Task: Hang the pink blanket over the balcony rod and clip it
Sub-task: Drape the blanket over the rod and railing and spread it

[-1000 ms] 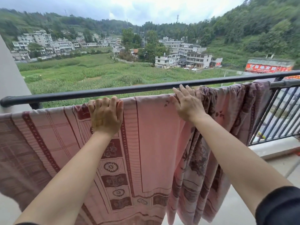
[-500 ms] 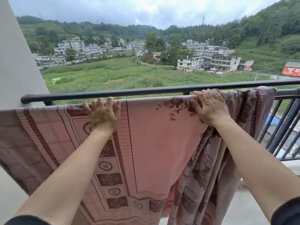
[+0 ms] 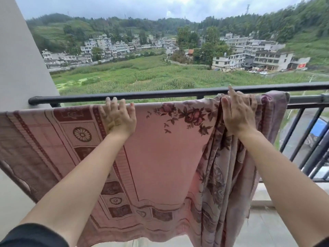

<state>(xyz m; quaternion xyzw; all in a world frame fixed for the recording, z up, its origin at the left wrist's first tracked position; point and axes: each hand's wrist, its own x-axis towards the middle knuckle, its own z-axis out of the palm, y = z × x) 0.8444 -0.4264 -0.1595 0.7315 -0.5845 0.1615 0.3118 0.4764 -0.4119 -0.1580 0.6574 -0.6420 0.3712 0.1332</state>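
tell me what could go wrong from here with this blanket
1. No clip shows on the blanket. Once the left hand and right hand let go, it may slide off, and beyond the rod is an open drop.
2. The right end is bunched in thick folds under the right hand while the left part lies flat. The weight looks uneven and could drag it sideways, and the folds would likely dry slowly.
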